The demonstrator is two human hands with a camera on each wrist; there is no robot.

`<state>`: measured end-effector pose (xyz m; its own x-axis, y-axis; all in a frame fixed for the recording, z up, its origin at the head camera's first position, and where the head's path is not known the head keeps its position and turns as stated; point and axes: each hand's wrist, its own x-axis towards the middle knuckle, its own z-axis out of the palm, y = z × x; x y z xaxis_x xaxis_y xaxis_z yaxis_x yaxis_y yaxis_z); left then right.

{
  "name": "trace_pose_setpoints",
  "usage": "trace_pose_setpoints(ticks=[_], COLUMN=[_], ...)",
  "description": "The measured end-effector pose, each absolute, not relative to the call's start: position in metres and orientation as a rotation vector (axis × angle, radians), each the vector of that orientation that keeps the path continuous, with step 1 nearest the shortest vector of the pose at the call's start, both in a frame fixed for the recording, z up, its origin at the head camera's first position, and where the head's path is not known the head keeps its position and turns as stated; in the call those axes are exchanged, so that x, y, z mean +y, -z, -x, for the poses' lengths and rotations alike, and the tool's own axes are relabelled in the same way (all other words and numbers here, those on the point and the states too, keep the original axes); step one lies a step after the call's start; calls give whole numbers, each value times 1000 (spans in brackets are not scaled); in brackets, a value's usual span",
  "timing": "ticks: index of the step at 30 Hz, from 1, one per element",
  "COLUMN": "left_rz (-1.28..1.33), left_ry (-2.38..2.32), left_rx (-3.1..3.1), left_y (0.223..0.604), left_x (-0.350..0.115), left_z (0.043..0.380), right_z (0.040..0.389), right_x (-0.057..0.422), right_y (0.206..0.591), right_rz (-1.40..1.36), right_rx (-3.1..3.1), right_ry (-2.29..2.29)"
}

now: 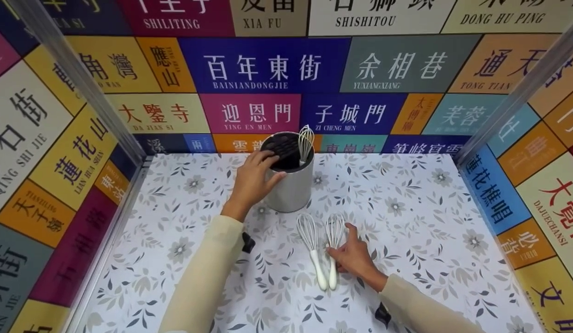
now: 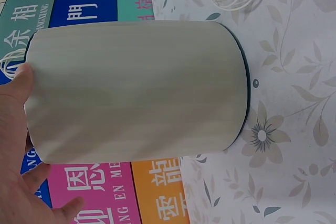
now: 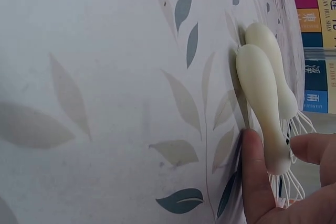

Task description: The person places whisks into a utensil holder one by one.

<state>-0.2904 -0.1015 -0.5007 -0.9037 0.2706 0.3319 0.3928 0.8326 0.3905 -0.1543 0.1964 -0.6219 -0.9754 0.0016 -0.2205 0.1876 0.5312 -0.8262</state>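
A light grey cylindrical utensil holder (image 1: 288, 192) with a dark slotted insert stands upright near the back of the table. My left hand (image 1: 255, 178) grips its rim, thumb at the near side and fingers over the far left edge. One whisk (image 1: 306, 144) stands in the holder, wires upward. Two more whisks with cream handles lie side by side on the table: a left whisk (image 1: 317, 268) and a right whisk (image 1: 332, 273). At the right one, my right hand (image 1: 355, 254) pinches the upper handle between thumb and finger, seen closer on the handle (image 3: 260, 85) in the right wrist view.
A white table (image 1: 397, 240) with a leaf and flower pattern spreads around the things. Colourful sign-covered panels (image 1: 263, 64) rise behind it and on both sides. Clear corner posts (image 1: 96, 92) stand at the back left and back right.
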Motion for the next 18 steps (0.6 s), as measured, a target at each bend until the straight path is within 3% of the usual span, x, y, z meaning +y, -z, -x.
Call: trace_pose_setpoints(ticks=[18], left_rz=[497], left_ry=[654], left_rx=[-2761], left_y=[500], left_x=[-103], left_z=[289], right_z=[156], right_x=[195], right_y=[624], right_rz=[-136], right_rx=[2653], right_ry=[1358])
